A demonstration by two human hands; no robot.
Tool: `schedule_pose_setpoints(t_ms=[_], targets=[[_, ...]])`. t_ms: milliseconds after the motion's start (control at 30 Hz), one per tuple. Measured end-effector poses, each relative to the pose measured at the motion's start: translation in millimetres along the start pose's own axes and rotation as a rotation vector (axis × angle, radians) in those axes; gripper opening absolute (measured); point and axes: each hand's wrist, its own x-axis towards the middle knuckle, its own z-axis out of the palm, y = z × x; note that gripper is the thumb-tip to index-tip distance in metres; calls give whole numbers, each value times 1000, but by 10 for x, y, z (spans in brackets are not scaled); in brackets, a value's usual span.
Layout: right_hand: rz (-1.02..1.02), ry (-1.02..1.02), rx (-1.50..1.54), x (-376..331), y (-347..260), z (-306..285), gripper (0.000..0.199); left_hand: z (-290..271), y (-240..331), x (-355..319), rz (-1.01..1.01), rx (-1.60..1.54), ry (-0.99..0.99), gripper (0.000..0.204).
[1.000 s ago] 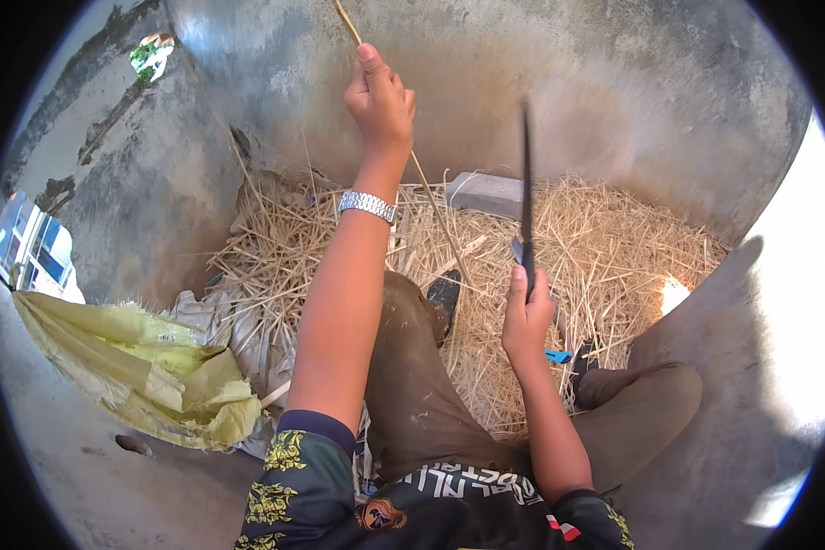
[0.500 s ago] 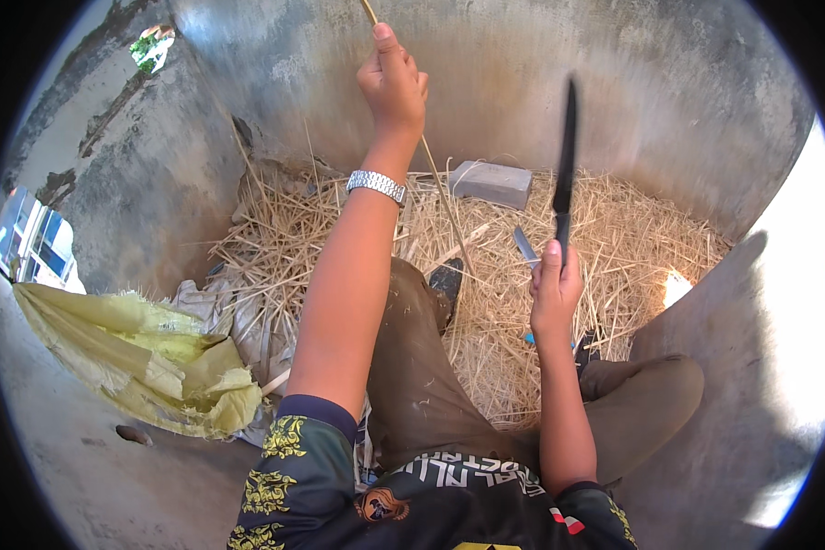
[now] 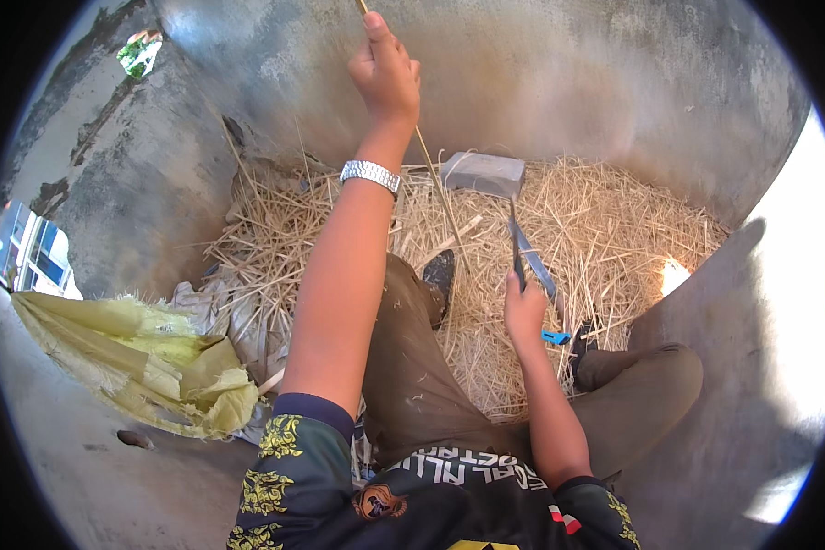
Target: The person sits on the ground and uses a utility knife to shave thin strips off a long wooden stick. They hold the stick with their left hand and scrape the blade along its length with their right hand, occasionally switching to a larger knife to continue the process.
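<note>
My left hand (image 3: 385, 81), raised high in front of the far wall, is closed round a long thin bamboo strip (image 3: 440, 188). The strip slants down to the right behind my wrist, and its top end leaves the picture. In front of my body my right hand (image 3: 524, 316) grips a dark knife (image 3: 517, 252) by its black handle, blade pointing up and away. Apart from the strip, the knife is to its right. Beyond my right hand a long grey-blue blade (image 3: 541, 273) lies on the shavings. Next to my right wrist is a blue cutter (image 3: 555, 337).
Pale shavings (image 3: 605, 220) cover the floor before my legs (image 3: 422, 367). A grey block (image 3: 482, 172) lies by the far concrete wall (image 3: 568, 82). On the left hangs a torn yellowish sack (image 3: 137, 353). Concrete walls curve round me, with bright openings left and right.
My right hand has come down and slightly left with the knife, now seen narrower. My left hand still holds the strip, nearly unmoved. The grey-blue blade and cutter show more fully.
</note>
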Motion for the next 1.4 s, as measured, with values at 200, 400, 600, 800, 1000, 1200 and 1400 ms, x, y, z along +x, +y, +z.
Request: schedule_pose_setpoints(t_ms=[200,400,600,800,1000,1200,1400], targets=[[-314,146,536,-74,-802,-418,26,-3,-180,105,-76,-82,113,55],[-33,-254,265,-331,626,707,44,248,-111,23,-73,-110,109,56],[-46,-280,23,-185,-10,296,54,32,-166,111,-85,-114,155,56],[-295,-18,610,-228,-729,-93,32,-128,-56,105,-188,-199,75,54],[133,-445,69,-286,644,682,54,-139,135,79,-165,-120,-117,62],[0,28,188,-8,-87,151,49,-308,108,97,-88,-17,19,62],[-297,197,720,-68,-488,36,31,-382,96,117,-31,16,136,62]])
